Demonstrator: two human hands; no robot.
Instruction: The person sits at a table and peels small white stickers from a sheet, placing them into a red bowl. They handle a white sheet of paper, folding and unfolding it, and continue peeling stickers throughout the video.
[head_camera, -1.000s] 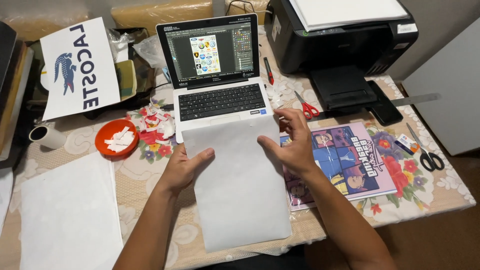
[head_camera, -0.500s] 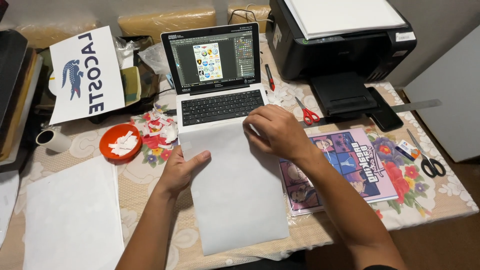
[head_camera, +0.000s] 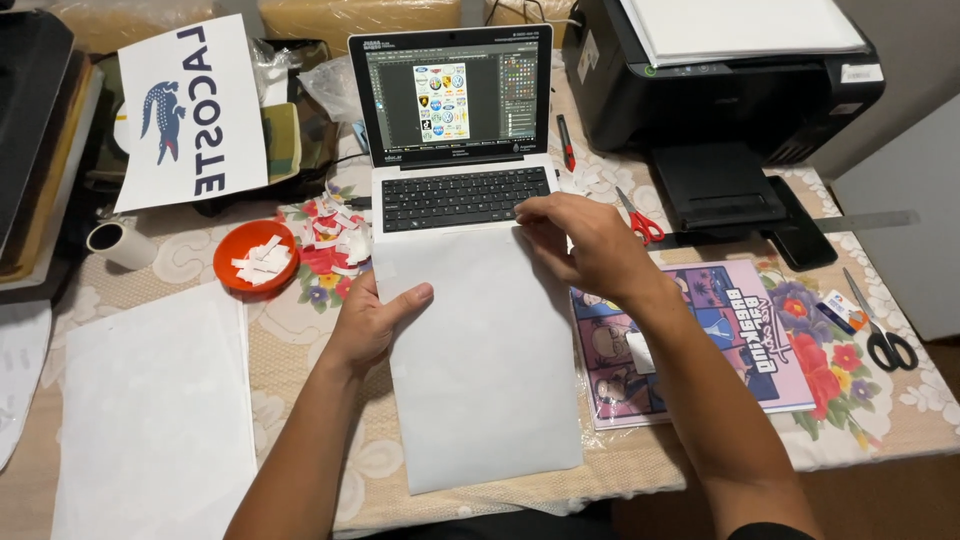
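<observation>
1. I can't see the laptop (head_camera: 455, 130) palm rest; the white sheet (head_camera: 475, 360) covers it.
2. My right hand (head_camera: 585, 245) hides the sheet's top right corner.
3. Printer (head_camera: 730, 90) top is cut off by the frame edge.
4. Icons on the laptop screen are too small to tell.
5. Paper stack (head_camera: 150, 420) at left runs off the bottom edge.

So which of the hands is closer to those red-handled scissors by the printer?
The right hand: it rests on the top edge of the white sheet, just left of the red-handled scissors. The left hand holds the sheet's far left edge.
</observation>
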